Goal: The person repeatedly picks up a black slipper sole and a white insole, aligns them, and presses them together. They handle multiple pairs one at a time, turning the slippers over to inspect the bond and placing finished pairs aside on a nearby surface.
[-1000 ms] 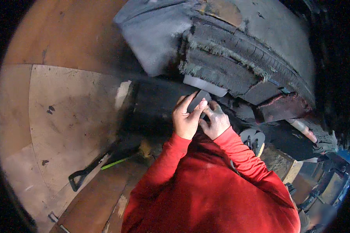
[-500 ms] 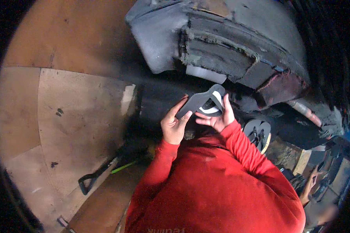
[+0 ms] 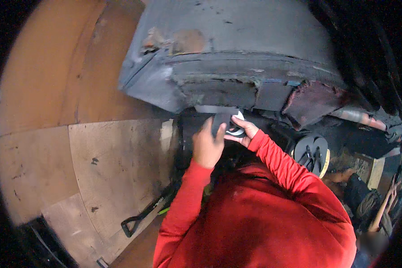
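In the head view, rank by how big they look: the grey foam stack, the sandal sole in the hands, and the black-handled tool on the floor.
1. grey foam stack
2. black-handled tool
3. sandal sole, partly hidden by the left hand and right hand

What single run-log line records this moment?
left hand: grips sandal sole | right hand: supports sole's white strap | above: stacked dark foam sheets

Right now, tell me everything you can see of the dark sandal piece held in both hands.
The sandal sole is a flat, dark grey piece that looks like foam or rubber, with a white strap looping at its right side. It is held up close under the big worn slab stack. The left hand grips its left edge from below, and the right hand holds the strap side with fingers curled beneath. Much of it is hidden by the hands, so its full outline cannot be told.
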A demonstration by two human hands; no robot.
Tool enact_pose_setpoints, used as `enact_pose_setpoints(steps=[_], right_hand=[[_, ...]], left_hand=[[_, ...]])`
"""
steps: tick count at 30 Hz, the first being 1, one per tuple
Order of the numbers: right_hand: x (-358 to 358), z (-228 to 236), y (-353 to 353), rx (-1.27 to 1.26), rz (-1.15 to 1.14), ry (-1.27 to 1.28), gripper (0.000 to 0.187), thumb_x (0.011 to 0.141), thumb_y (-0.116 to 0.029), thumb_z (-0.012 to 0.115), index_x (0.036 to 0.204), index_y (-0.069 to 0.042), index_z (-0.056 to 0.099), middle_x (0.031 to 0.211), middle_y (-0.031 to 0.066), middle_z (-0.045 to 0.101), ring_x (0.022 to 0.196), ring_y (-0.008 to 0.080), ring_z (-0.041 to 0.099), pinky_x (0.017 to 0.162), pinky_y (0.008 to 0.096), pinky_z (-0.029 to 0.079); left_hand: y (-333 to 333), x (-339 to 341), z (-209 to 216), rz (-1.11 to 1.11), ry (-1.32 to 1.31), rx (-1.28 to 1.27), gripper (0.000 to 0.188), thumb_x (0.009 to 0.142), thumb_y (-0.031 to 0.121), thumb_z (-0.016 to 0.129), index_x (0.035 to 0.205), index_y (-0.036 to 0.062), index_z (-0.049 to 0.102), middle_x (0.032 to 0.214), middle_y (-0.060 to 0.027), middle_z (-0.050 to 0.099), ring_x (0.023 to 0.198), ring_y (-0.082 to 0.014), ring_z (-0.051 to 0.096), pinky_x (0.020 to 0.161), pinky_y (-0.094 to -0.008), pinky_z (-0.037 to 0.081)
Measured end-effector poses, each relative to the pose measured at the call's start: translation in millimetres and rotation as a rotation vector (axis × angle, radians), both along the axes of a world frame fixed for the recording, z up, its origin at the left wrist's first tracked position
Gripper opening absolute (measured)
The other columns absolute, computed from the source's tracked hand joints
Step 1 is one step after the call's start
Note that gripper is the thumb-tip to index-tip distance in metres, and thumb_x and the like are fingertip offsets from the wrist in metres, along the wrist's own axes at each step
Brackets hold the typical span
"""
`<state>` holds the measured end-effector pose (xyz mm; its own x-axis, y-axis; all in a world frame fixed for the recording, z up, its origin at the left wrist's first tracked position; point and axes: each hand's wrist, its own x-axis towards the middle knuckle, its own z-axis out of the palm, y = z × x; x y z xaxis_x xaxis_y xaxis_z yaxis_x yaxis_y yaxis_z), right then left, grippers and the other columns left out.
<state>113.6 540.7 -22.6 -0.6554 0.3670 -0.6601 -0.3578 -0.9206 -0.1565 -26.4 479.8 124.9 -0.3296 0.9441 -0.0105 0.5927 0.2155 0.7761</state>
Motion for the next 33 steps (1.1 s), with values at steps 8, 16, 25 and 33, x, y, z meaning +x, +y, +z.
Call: enact_pose_setpoints(steps=[8, 16, 25, 33], right_hand=[[16, 4, -3, -0.066, -0.017, -0.083, 0.049, 0.092, -0.025, 0.07, 0.134, -0.017, 0.045, 0.122, 0.0063, 0.056, 0.11, 0.0286, 0.061, 0.091, 0.057, 0.056], [11, 37, 4, 0.03, 0.073, -0.007, 0.065, 0.087, -0.023, 0.076, 0.138, -0.017, 0.037, 0.127, 0.0065, 0.054, 0.111, 0.0321, 0.061, 0.084, 0.0551, 0.059], [2, 78, -15, 0.136, 0.083, 0.057, 0.055, 0.091, -0.024, 0.071, 0.136, -0.015, 0.041, 0.118, 0.0036, 0.058, 0.102, 0.0231, 0.064, 0.085, 0.0553, 0.059], [2, 95, -42, 0.2, 0.032, 0.135, 0.037, 0.095, -0.017, 0.066, 0.129, -0.015, 0.052, 0.107, -0.0012, 0.062, 0.098, 0.0183, 0.065, 0.087, 0.0499, 0.058]], left_hand=[[4, 6, -17, -0.02, -0.069, -0.208, 0.03, 0.094, 0.023, 0.063, 0.114, -0.0002, 0.063, 0.103, -0.0217, 0.07, 0.095, -0.0349, 0.069, 0.082, -0.0378, 0.052], [-10, -3, 23, -0.081, 0.096, 0.011, 0.027, 0.09, 0.01, 0.062, 0.113, -0.0049, 0.061, 0.097, -0.0262, 0.069, 0.093, -0.0411, 0.068, 0.078, -0.0429, 0.053], [-40, 6, 78, -0.004, 0.012, -0.037, 0.031, 0.091, 0.008, 0.062, 0.12, -0.0036, 0.058, 0.098, -0.0278, 0.067, 0.092, -0.0402, 0.068, 0.076, -0.0419, 0.053], [-94, 9, 92, 0.066, -0.053, 0.007, 0.039, 0.089, 0.003, 0.063, 0.127, -0.0028, 0.057, 0.108, -0.0258, 0.067, 0.099, -0.0391, 0.068, 0.081, -0.0409, 0.054]])
